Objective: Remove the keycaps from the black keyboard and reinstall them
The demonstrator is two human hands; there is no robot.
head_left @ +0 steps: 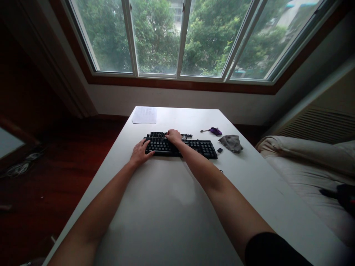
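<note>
A black keyboard (206, 148) lies across the white table, some of its keys hidden behind my right forearm. My left hand (140, 152) grips its left end, the thumb along the front edge and the fingers at the back corner. Over the keyboard's back middle, my right hand (174, 136) is closed with its fingertips pressed together and pointing down. Whatever is between those fingertips is too small to make out. Loose black keycaps (158, 134) stand in rows just behind the keyboard.
Right of the keyboard are a small black piece (220, 150), a crumpled grey cloth (231, 143) and a purple-handled brush (215, 131). Printed paper (144, 115) lies at the table's (166, 207) far left corner. A window is ahead, and a pale sofa (299, 166) stands right.
</note>
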